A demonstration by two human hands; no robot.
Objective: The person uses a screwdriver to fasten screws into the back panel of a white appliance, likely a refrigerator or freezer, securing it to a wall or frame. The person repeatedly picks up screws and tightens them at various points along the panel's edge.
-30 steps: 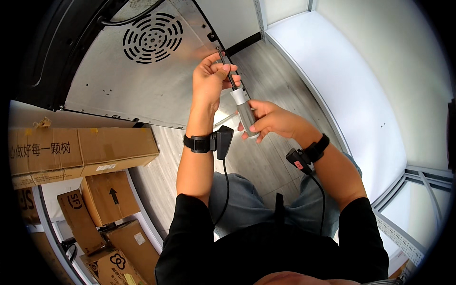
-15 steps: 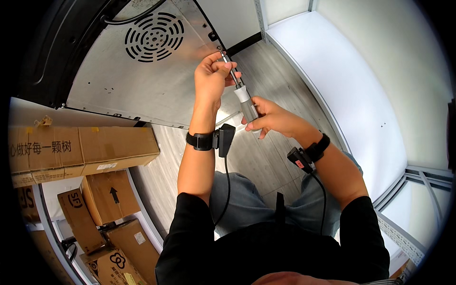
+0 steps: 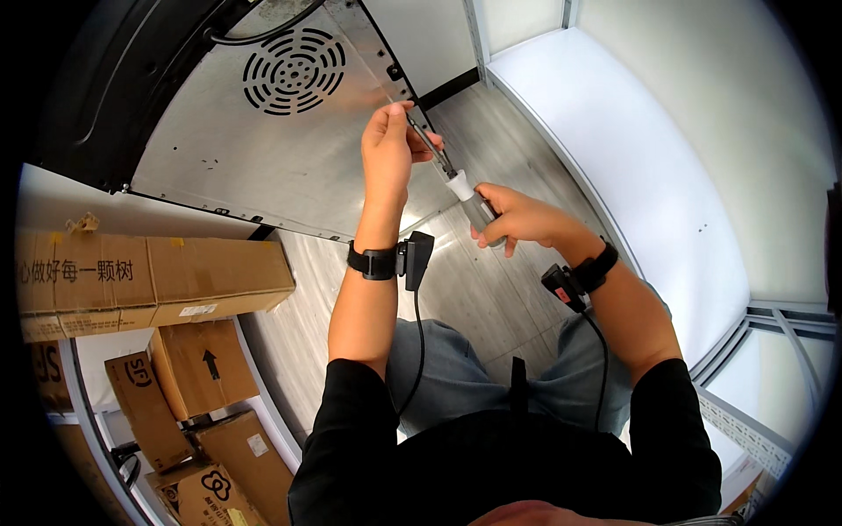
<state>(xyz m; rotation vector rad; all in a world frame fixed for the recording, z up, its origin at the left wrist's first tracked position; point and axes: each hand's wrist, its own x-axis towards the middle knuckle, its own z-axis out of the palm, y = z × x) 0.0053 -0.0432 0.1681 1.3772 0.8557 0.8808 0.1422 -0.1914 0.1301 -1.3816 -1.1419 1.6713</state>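
The screwdriver (image 3: pixel 474 205), wrapped in the right hand (image 3: pixel 524 219), has drawn back from the metal panel (image 3: pixel 281 162), apparently disengaged; the left hand (image 3: pixel 386 145) half-curls, its hold unclear.

- Screwdriver (image 3: pixel 460 183): grey handle (image 3: pixel 479 210), white collar, dark metallic shaft (image 3: pixel 429 143).
- Metal panel (image 3: pixel 272 167): silver-grey, shiny streaks, small dark holes.
- Vent (image 3: pixel 295 74): black slots in concentric rings.
- Appliance side (image 3: pixel 96 88): black, thin pale curved line.
- Cable (image 3: pixel 263 39): black.
- Floor (image 3: pixel 465 267): pale grey, wood-grain planks.
- Shelf (image 3: pixel 631 167), at right: white, grey frame.
- Baseboard (image 3: pixel 449 94): black.
- Long carton (image 3: pixel 210 270): brown, black lettering, white label, yellowish tape bits.
- Arrow carton (image 3: pixel 189 368), below it: brown, black arrow.
- Shirt (image 3: pixel 517 465): black, looks plain.
- Jeans (image 3: pixel 441 351): faded blue.
- Left wrist strap (image 3: pixel 377 263) and its box (image 3: pixel 418 261): both black.
- Right wrist strap (image 3: pixel 598 267): black; black box with red patch (image 3: pixel 563 295).
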